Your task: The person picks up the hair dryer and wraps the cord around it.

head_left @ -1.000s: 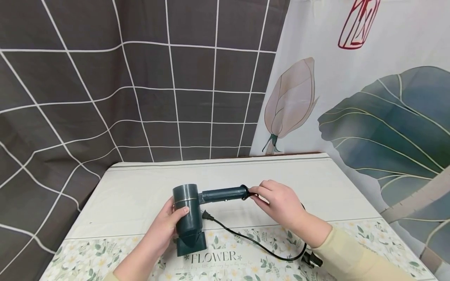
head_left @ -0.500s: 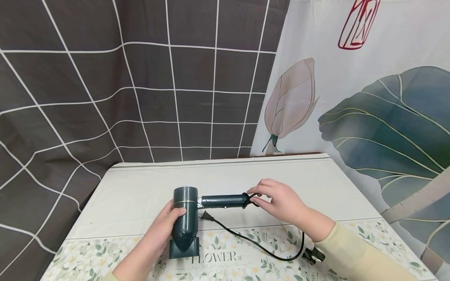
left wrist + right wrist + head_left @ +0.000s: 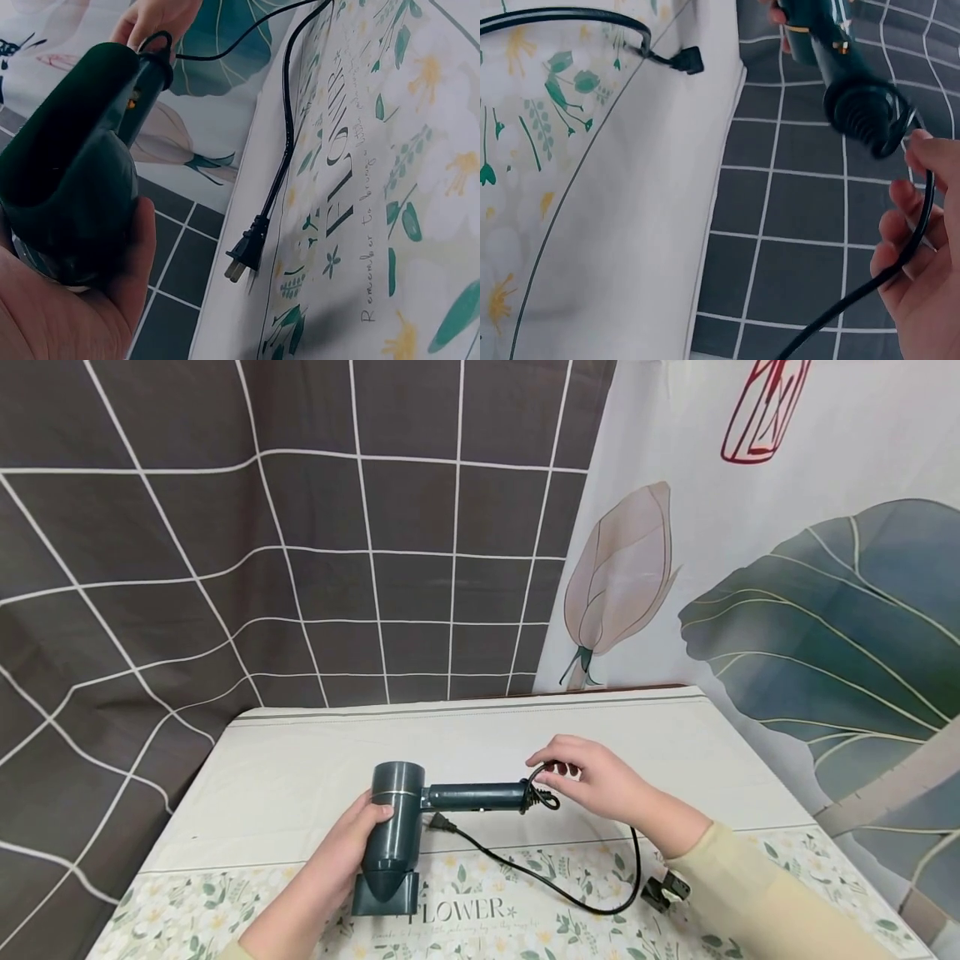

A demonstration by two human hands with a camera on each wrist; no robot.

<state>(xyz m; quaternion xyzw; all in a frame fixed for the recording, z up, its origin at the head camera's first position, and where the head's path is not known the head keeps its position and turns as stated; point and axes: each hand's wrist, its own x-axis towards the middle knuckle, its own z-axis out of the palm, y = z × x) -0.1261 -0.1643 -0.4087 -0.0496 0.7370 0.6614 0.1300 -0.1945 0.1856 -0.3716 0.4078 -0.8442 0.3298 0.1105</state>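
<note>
My left hand (image 3: 348, 839) grips the barrel of a dark green hair dryer (image 3: 397, 827), its thumb across the front. The dryer's wide nozzle points toward me and its handle (image 3: 480, 796) reaches right. At the handle's end, my right hand (image 3: 592, 781) pinches the black power cord (image 3: 909, 251) between thumb and fingers. A loop of cord circles the handle's end there. In the left wrist view the flat nozzle opening faces the camera, and the two-prong plug (image 3: 247, 251) hangs beside it near the table.
A table with a white and floral cover (image 3: 300, 760) lies beneath. A black clip-like piece (image 3: 665, 891) is by the right sleeve. Behind stand a dark grid curtain (image 3: 412, 577) and a white curtain with plant prints (image 3: 637, 427).
The right hand has drawn the cord slightly up and away from the handle's end, so the loop there is wider. The dryer has tilted a little, its handle end lower, its nozzle further left.
</note>
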